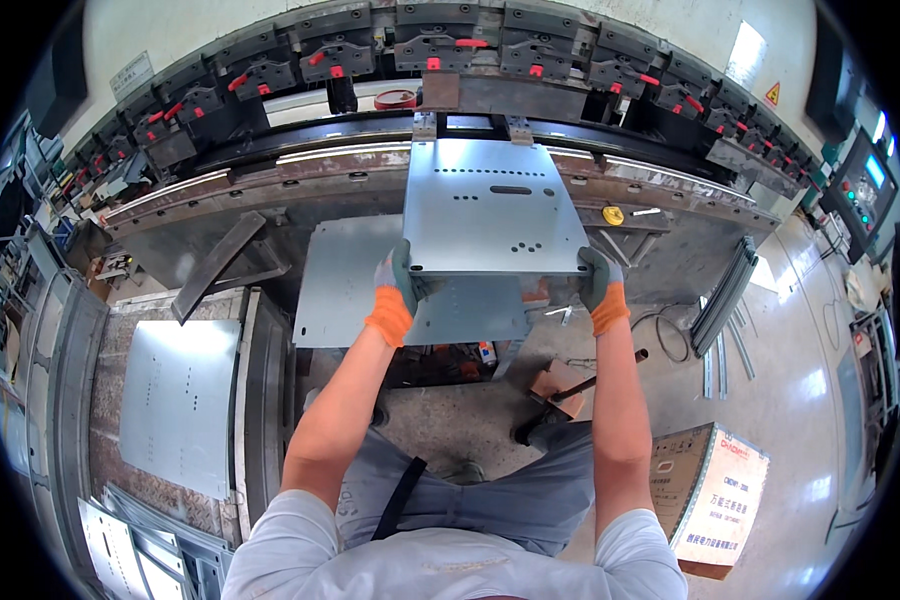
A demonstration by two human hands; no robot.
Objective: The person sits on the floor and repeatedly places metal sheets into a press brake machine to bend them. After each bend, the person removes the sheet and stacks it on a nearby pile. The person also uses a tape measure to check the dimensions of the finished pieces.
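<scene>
Punched sheet-metal panel [485,225] lies roughly level, its far edge at the press bed [315,192]; it should handle as stiff, fairly light and slick, with edges probably sharp, so the near corners suit a hold. The gloved left hand [400,275] and right hand [600,277] are clamped on those corners, though the grip's underside is hard to judge; both arms [620,400] reach forward, nearly straight
</scene>
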